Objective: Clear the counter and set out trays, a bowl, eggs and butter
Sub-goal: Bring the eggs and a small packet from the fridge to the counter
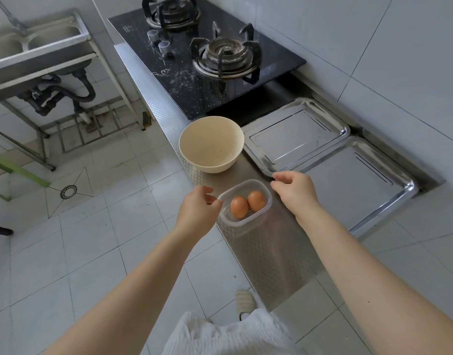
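Soft daylight, sharp focus (wide-angle edge distortion)

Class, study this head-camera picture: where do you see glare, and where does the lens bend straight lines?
Head view: bright glare runs along the rims of the two steel trays; the wide-angle lens bows the counter edge and wall tile seams; soft, even light leaves only faint shadows under the bowl; the eggs look sharp.
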